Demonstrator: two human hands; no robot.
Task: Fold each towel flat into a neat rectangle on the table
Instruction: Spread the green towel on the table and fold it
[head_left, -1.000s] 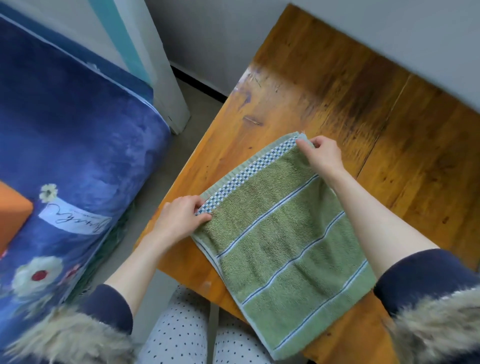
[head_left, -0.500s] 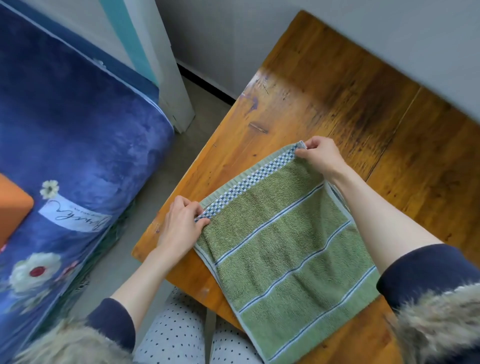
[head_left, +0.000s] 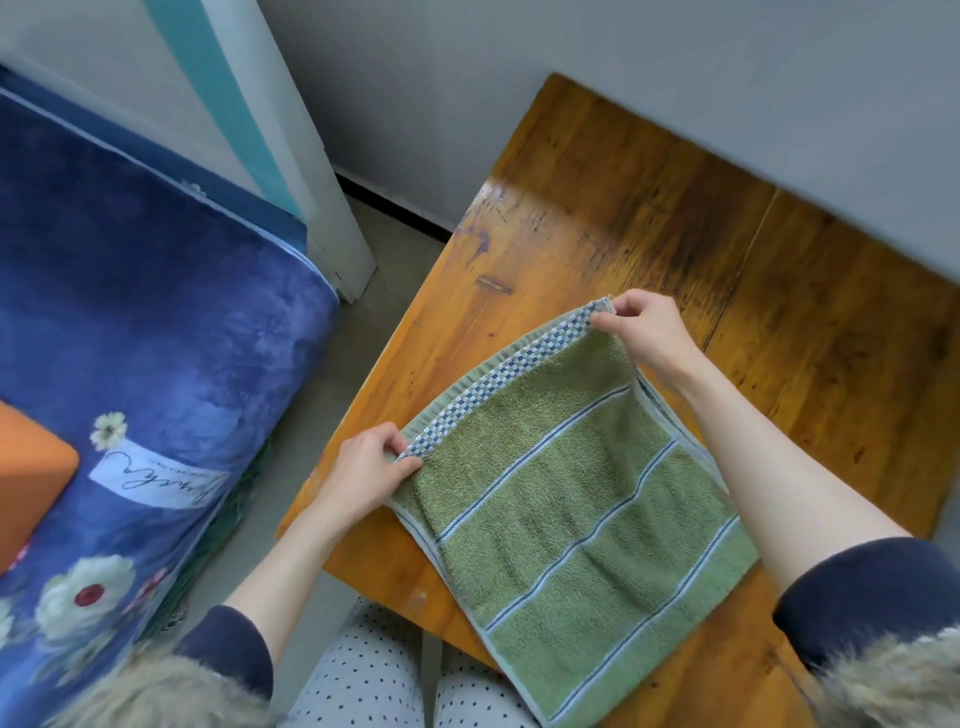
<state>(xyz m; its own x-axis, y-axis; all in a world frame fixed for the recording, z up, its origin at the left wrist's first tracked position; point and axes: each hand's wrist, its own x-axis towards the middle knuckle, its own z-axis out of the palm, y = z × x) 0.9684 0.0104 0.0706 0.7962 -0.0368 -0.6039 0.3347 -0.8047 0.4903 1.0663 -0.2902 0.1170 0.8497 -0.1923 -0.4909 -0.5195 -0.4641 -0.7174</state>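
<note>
A green towel (head_left: 571, 519) with thin blue-white stripes and a blue-checked band along its far edge lies doubled over on the wooden table (head_left: 649, 234). Its near end hangs over the table's front edge above my lap. My left hand (head_left: 363, 473) pinches the far-left corner of the checked edge. My right hand (head_left: 644, 332) pinches the far-right corner of the same edge and holds it slightly lifted off the wood. A lower layer of the towel peeks out along the right side beside my right forearm.
A bed with a blue flowered cover (head_left: 145, 389) stands to the left, with an orange object (head_left: 31, 483) on it. A strip of grey floor (head_left: 332, 384) separates bed and table. A grey wall (head_left: 623, 62) runs behind the table. A white and teal post (head_left: 291, 156) stands by the bed.
Both hands have shifted their hold from pressing the corners to pinching them, and the checked far edge is now lifted slightly. The camera view has tilted down a little.
</note>
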